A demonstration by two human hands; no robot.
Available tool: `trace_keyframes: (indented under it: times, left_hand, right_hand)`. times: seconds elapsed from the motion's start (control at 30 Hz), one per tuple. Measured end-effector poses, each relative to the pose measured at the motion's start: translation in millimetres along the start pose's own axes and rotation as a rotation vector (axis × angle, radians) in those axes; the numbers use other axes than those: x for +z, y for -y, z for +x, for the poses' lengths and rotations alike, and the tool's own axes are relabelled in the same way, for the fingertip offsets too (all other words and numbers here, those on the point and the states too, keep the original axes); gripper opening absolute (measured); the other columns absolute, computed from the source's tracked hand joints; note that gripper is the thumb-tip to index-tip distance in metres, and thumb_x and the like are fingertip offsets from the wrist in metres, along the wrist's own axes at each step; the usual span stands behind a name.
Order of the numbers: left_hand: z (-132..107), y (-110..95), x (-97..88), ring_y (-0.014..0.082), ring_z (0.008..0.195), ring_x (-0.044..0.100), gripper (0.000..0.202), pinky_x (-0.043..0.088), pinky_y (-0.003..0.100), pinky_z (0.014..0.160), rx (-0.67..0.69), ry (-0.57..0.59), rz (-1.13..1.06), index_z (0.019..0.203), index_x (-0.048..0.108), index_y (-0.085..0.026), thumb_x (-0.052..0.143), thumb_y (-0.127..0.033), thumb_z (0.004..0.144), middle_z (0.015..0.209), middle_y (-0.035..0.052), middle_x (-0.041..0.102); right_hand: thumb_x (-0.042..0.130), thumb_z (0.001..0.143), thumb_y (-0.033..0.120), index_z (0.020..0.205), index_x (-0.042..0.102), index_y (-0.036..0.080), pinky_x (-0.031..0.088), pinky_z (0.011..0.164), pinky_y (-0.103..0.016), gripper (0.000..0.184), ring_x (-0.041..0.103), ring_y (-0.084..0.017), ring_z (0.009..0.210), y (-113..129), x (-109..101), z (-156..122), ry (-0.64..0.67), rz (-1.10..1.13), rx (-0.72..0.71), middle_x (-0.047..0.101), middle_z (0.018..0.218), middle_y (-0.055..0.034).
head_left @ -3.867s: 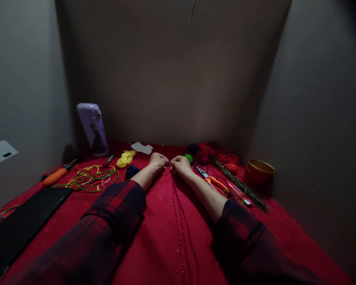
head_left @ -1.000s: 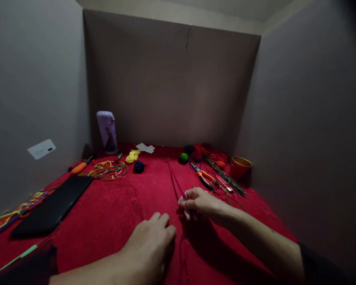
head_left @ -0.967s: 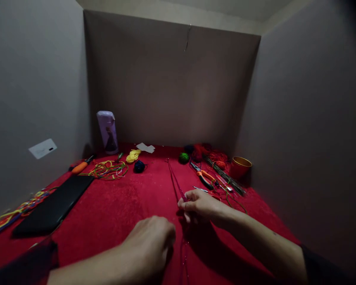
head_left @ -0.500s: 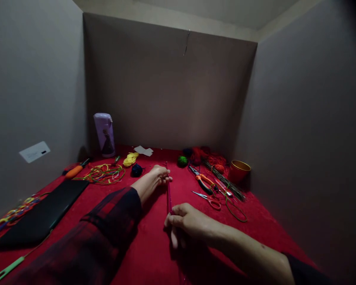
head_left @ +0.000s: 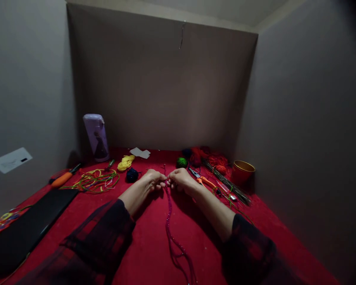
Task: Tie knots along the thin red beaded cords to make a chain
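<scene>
A dark magenta cord with small shiny specks runs down the middle of the red cloth, its lower part split into separate strands. Its far end reaches a small pin-like point. My left hand pinches the cord from the left, near that far end. From the right, my right hand pinches the same stretch, its fingertips almost meeting the left ones. What lies exactly between the fingertips is too small to make out.
On the left are a black slab, tangled coloured cords, an orange-handled tool and a purple bottle. Yarn balls, orange-handled pliers, a bundle of thin sticks and a red cup stand right. Grey walls enclose three sides.
My right hand has moved forward along the cord from its nearer part up to my left hand. The cord, stretched between the hands before, now hangs loose toward me. The view has shifted slightly.
</scene>
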State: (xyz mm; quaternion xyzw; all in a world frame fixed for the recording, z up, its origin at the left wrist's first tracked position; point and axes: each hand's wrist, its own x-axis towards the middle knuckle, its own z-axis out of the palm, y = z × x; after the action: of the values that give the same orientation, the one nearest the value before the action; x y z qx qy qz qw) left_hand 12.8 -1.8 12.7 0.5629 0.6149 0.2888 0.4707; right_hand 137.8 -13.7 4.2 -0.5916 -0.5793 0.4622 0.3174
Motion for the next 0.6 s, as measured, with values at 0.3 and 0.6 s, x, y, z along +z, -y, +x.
trace_keyframes:
  times: [0.3,0.6]
  left_hand:
    - [-1.0,2.5,6.2,0.0061,0.026,0.033,0.027,0.02,0.021,0.033,-0.061,0.036,-0.09,0.051,0.052,-0.011,0.047,-0.019,0.076,0.033,-0.0007,0.043]
    - [-1.1,5.1,4.0,0.0082,0.031,0.045,0.015,0.024,0.019,0.031,-0.018,0.037,-0.118,0.049,0.052,-0.01,0.049,-0.007,0.064,0.037,0.0019,0.051]
  right_hand:
    - [0.048,0.073,0.019,0.063,0.054,0.013,0.016,0.03,-0.016,0.013,0.03,-0.004,0.03,-7.3,-3.0,-4.2,0.093,0.126,-0.038,0.043,0.039,0.0049]
    - [0.049,0.069,0.019,0.06,0.053,0.013,0.017,0.029,-0.016,0.012,0.027,-0.004,0.026,-8.2,-0.6,-3.2,0.046,0.092,-0.034,0.042,0.035,0.0054]
